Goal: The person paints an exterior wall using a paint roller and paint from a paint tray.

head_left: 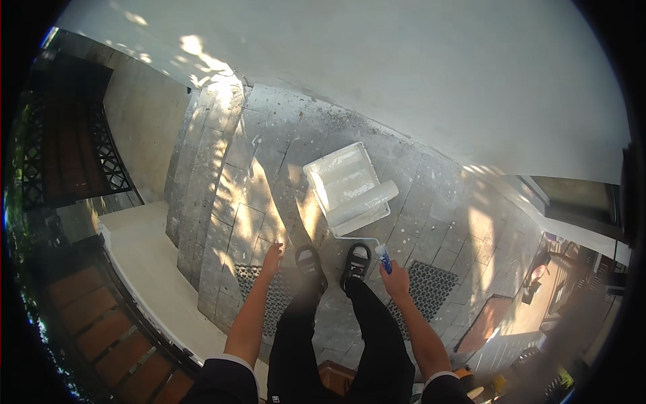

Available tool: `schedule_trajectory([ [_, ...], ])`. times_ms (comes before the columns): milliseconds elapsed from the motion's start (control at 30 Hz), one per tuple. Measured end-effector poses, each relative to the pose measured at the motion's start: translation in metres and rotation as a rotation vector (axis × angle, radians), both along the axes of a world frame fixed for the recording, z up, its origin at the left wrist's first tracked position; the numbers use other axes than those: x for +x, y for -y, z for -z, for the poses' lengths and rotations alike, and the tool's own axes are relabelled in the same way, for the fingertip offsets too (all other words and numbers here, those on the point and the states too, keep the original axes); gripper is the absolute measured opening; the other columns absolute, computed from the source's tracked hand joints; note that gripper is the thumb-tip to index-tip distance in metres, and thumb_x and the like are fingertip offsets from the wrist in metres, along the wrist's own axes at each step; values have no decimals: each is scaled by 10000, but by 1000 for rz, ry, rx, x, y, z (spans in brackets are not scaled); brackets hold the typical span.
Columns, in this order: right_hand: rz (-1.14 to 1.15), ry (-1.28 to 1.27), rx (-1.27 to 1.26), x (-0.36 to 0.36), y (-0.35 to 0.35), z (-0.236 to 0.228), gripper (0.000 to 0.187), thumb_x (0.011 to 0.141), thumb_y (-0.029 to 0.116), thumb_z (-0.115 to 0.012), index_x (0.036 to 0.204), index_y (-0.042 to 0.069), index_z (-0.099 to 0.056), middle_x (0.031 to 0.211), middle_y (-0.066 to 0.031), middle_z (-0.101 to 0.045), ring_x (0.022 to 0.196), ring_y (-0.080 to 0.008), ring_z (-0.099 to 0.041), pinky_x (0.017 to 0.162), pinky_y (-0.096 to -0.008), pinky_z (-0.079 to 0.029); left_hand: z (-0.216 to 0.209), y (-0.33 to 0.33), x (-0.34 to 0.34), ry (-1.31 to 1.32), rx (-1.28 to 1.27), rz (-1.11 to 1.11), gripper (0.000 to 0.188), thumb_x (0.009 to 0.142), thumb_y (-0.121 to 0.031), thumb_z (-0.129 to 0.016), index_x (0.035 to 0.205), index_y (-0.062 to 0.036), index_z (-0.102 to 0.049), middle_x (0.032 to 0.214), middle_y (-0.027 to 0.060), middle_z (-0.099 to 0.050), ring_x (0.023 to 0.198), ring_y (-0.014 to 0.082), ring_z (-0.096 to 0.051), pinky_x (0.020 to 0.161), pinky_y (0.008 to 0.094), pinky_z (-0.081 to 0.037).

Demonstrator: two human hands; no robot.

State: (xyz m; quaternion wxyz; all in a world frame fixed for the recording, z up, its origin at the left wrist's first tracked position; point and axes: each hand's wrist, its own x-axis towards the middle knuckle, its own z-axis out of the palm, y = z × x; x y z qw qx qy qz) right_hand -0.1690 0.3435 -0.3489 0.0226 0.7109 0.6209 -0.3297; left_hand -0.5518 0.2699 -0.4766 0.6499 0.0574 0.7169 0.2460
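- Two bare hands, head view, both reaching forward from the lower edge, one on each side of the wearer's legs, dark sleeves ending on the upper forearms
- One right hand (397, 279), forearm slanting up and to the left from the lower right; fingers wrapped closely around the blue-and-white handle (385, 259) of a paint roller (363, 207), grip narrow and holding, the handle's end pointing toward the wearer
- One left hand (272, 261), forearm rising from the lower left and leaning slightly right; hand beside the left foot, well apart from the roller; fingers too small to tell how wide the grip stands
- One roller, pale thick sleeve laid slantwise across the near end of the tray, its right end reaching over the tray's right edge; bent wire frame (356, 238) running from the sleeve's left end around to the handle
- One paint tray (346, 168), white, coated inside with pale paint, lying on the paving ahead of the feet
- Two feet in dark open-toed sandals (356, 261), standing between the hands
- Two dark honeycomb mats (431, 289), one partly behind the left forearm, one beside the right hand
- One grey paved floor (420, 202), spotted with pale specks and patches of sunlight
- One pale wall (417, 74) across the top
- One dark bench (74, 148) with brown slats and lattice side, far left
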Motion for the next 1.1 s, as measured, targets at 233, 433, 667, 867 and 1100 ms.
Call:
schedule_trajectory([
  [233,37,-12,-14,-28,4,-63,377,791,371,-555,769,-5,-542,639,-242,-562,661,-419,-569,593,-473,-433,-84,102,-45,-131,47,-17,525,871,-482,-366,1231,-105,-433,1167,101,-469,993,273,-485,783,455,-414],
  [433,29,-25,-30,-36,13,-91,385,785,372,-558,764,-13,-555,661,-245,-570,698,-418,-573,616,-464,-439,-150,125,-44,-132,67,-59,488,863,-492,-367,1221,-169,-444,1157,75,-476,1009,267,-474,796,503,-403],
  [667,92,-36,-57,-45,4,-102,372,787,355,-561,754,-15,-568,681,-237,-579,690,-405,-583,610,-453,-441,-157,113,-22,-399,354,274,426,878,-378,-434,1185,-84,-463,1067,99,-518,943,238,-502,794,451,-423],
  [867,54,-18,-65,-30,8,-117,384,788,365,-555,771,-18,-569,683,-232,-581,690,-402,-583,620,-459,-439,-170,113,1,-335,220,181,411,878,-332,-434,1190,-66,-462,1103,108,-530,979,238,-509,734,435,-460],
  [1100,64,-9,-48,-19,16,-129,384,787,369,-549,788,-14,-571,692,-244,-580,708,-414,-580,630,-468,-441,-243,74,20,-71,-76,-32,475,874,-417,-381,1225,-101,-435,1121,97,-519,999,268,-521,815,471,-423],
])
